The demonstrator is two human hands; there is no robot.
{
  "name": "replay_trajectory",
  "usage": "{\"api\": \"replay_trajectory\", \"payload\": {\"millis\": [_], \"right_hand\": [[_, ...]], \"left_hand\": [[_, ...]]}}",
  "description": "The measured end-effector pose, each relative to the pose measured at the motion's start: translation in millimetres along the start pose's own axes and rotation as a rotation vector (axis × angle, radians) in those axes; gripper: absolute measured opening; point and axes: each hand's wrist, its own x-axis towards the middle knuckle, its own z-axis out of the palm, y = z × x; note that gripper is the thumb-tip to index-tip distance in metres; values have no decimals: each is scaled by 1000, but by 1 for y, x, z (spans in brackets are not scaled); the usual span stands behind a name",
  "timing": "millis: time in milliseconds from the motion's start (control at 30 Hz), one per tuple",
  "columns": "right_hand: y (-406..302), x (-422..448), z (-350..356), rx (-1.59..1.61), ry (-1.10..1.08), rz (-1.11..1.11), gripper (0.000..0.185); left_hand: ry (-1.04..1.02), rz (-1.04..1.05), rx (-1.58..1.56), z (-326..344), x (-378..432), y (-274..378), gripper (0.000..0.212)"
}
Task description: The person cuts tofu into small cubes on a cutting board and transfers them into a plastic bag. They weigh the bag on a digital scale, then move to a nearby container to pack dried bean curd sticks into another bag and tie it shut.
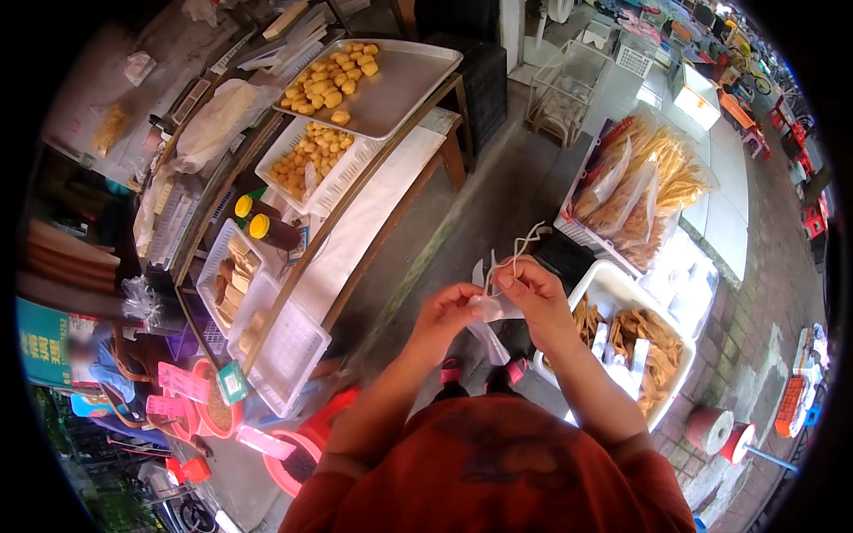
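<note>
My left hand (pixel 453 310) and my right hand (pixel 533 286) meet in front of my torso. The fingers of my left hand pinch a crumpled white strip of thin material (pixel 490 340), whose end hangs down toward my feet. A loose white string (pixel 531 236) loops up from between the thumb and fingertips of my right hand. Whether string and strip are one piece is hidden by the fingers. Just right of my right arm stands a white plastic tub (pixel 686 366) with brown dried sheets and pale packets in it.
On the left, a stall holds a metal tray (pixel 406 80) of yellow balls, a white basket (pixel 273 166) and two yellow-lidded jars (pixel 273 230). At right is a crate (pixel 586 233) of bagged dried sticks (pixel 673 173). Pink basins (pixel 283 476) sit lower left; a person (pixel 110 363) sits beyond.
</note>
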Motion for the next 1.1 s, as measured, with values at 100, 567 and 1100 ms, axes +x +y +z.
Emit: {"api": "replay_trajectory", "payload": {"millis": [100,567,1100], "right_hand": [[0,-9,24,-95,20,-20,15],[11,-143,37,638,151,-184,22],[-17,-395,-86,350,782,251,21]], "left_hand": [[99,165,464,-6,-16,-1,14],[7,-280,-688,11,-37,12,18],[-707,-748,-78,243,-175,-122,23]]}}
